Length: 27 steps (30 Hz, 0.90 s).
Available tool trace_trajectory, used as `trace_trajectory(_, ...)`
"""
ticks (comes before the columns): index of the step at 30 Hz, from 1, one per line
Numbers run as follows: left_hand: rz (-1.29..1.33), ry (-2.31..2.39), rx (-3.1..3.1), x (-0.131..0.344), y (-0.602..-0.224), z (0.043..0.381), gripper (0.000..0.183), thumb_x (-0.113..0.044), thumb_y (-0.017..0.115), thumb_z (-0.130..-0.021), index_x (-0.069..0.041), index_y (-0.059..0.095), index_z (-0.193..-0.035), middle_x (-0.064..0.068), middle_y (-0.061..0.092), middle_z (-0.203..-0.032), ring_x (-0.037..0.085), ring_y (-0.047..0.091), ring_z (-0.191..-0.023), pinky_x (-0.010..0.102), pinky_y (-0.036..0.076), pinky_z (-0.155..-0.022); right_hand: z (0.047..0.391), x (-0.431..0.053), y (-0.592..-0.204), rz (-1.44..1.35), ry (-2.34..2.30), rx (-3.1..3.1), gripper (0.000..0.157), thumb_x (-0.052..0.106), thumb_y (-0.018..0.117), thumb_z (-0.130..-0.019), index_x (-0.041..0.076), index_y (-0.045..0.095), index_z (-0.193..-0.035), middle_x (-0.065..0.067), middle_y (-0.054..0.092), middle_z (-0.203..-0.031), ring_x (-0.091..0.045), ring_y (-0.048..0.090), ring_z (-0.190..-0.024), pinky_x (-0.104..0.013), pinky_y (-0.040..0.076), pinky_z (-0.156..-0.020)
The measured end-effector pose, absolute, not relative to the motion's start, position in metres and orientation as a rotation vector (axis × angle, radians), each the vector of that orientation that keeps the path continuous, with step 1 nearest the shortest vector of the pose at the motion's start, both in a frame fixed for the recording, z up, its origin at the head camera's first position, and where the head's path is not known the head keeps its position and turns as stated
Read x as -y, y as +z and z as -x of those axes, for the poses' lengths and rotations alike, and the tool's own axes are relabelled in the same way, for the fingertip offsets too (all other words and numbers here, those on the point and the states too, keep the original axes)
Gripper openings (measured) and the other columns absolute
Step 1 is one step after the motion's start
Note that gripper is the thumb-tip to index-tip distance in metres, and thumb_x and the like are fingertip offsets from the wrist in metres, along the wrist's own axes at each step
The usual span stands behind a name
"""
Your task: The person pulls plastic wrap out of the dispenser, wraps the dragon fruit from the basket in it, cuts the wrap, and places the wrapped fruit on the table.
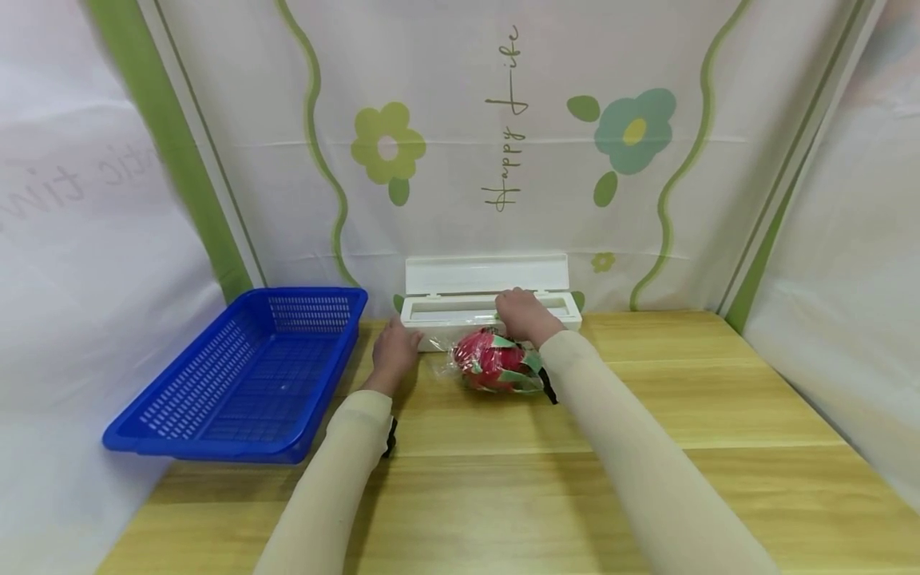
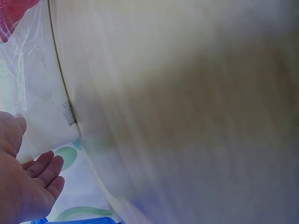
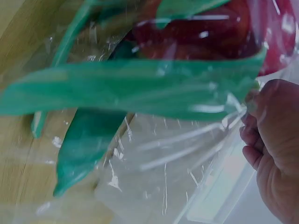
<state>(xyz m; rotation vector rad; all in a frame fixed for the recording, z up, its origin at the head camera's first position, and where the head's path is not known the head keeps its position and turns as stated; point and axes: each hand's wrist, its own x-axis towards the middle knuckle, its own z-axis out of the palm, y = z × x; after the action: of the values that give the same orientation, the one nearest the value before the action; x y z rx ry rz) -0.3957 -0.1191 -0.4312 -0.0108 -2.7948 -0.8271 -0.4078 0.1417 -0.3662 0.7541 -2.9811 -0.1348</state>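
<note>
A red dragon fruit (image 1: 483, 361) with green scales, wrapped in clear cling film (image 3: 187, 154), lies on the table before a white cling film dispenser (image 1: 431, 337). The dispenser's lid (image 1: 487, 274) stands raised at the back. My left hand (image 1: 394, 353) grips the dispenser's left end, thumb on its front side in the left wrist view. My right hand (image 1: 526, 316), over the dispenser's right half, pinches gathered film beside the fruit. In the right wrist view the film runs in taut creases to the fingertips, and the fruit's green scales fill much of the picture.
A blue plastic basket (image 1: 307, 415) with slotted sides stands at the table's left. The wooden table (image 1: 661, 399) reaches back to a white printed curtain (image 1: 460, 216), which hangs close behind the dispenser. More curtain hangs on both sides.
</note>
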Motion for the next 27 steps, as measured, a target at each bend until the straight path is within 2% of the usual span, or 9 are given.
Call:
trace_trajectory(5, 0.000, -0.833, 2.801, 0.119, -0.428, 0.393, 0.056, -0.033, 0.055, -0.100, 0.007, 0.039, -0.135, 0.025, 0.054, -0.123, 0.040, 0.053, -0.113, 0.049, 0.044, -0.094, 0.409, -0.154, -0.368, -0.721, -0.144, 2.989, 0.010, -0.005, 0.056, -0.090, 0.003, 0.056, -0.097, -0.012, 0.057, -0.101, -0.028, 0.049, -0.090, -0.045, 0.043, -0.087)
trace_trajectory(14, 0.010, -0.836, 2.810, 0.117, -0.425, 0.393, 0.051, -0.033, 0.055, -0.100, 0.007, 0.043, -0.130, 0.025, 0.055, -0.120, 0.040, 0.054, -0.112, 0.049, 0.044, -0.093, 0.407, -0.178, -0.373, -0.701, -0.148, 2.958, 0.008, -0.003, 0.059, -0.090, 0.002, 0.055, -0.093, -0.013, 0.056, -0.093, -0.030, 0.049, -0.086, -0.046, 0.044, -0.084)
trace_trajectory(19, -0.001, -0.839, 2.821, 0.119, -0.426, 0.394, 0.053, -0.032, 0.055, -0.100, 0.008, 0.042, -0.132, 0.026, 0.055, -0.121, 0.040, 0.053, -0.112, 0.049, 0.044, -0.094, 0.407, -0.187, -0.375, -0.729, -0.146, 2.931, 0.009, -0.006, 0.055, -0.090, 0.002, 0.054, -0.090, -0.011, 0.053, -0.088, -0.028, 0.046, -0.080, -0.044, 0.043, -0.080)
trace_trajectory(27, 0.005, -0.813, 2.827, 0.121, -0.428, 0.395, 0.045, -0.032, 0.056, -0.100, 0.005, 0.046, -0.124, 0.023, 0.057, -0.116, 0.039, 0.055, -0.109, 0.048, 0.045, -0.091, 0.404, -0.193, -0.376, -0.748, -0.119, 2.902, 0.020, -0.012, 0.053, -0.084, 0.006, 0.048, -0.081, -0.008, 0.050, -0.080, -0.026, 0.044, -0.076, -0.040, 0.041, -0.073)
